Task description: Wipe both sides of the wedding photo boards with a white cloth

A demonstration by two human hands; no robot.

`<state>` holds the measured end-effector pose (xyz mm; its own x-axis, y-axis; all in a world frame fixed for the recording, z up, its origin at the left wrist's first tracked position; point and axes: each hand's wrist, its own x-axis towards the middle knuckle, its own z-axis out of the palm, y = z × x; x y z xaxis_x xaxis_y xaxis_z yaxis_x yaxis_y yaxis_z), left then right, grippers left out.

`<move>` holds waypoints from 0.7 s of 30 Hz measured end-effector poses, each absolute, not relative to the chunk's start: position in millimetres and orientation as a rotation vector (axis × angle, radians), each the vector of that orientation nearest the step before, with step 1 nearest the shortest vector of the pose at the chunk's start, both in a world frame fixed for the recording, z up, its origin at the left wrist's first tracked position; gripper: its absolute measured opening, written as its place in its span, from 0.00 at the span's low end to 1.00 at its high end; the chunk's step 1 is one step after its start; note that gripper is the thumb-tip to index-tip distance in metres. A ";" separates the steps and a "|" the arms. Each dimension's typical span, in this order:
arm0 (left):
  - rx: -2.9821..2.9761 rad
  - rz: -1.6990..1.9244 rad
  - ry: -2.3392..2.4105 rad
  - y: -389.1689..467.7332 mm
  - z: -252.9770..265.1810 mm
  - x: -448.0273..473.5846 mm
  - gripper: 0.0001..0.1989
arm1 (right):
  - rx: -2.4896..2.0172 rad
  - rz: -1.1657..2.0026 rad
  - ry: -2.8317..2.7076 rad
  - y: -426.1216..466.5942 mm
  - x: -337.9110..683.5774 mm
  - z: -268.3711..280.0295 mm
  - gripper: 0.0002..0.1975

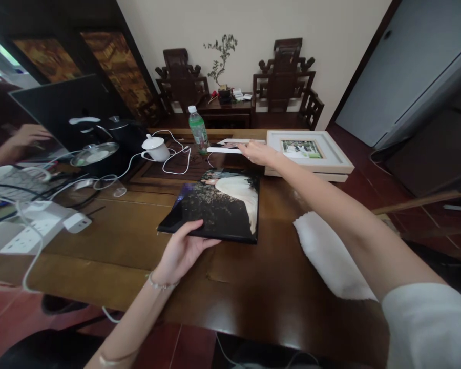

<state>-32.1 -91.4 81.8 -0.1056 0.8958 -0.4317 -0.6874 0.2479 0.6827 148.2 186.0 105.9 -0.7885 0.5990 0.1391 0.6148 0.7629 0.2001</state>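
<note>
My left hand (pixel 184 251) grips the near edge of a glossy dark photo panel (pixel 226 210), thumb on top and fingers underneath. A figure in a long white dress is pictured on it; I cannot tell whether it is an album. Farther back, my right hand (pixel 257 152) is closed on the right end of a white-edged photo frame (pixel 225 150), seen almost edge-on. Beside that hand, on the right, lies a white picture frame (pixel 330 148) with a small green photo, stacked on another pale frame. Below my right forearm is a white cloth (pixel 326 256).
A green-labelled bottle (pixel 198 128) and a white lidded cup (pixel 155 148) stand at the back of the wooden table (pixel 126 261). Cables, a power strip (pixel 38 225), a pot (pixel 100 159) and a black kettle (pixel 125 133) crowd the left. Another person's hand (pixel 33 134) is at far left.
</note>
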 end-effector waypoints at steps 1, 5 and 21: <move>0.270 1.352 0.996 -84.6 83.9 -33.6 0.10 | -1.019 -0.351 -2.879 186.1 148.6 107.2 0.30; 0.311 1.291 0.983 -55.0 86.3 -39.8 0.10 | -1.079 -0.361 -2.879 186.6 147.7 111.8 0.29; 0.267 1.299 0.884 25.6 63.7 -17.7 0.06 | -1.161 -0.463 -2.702 175.7 154.6 120.6 0.26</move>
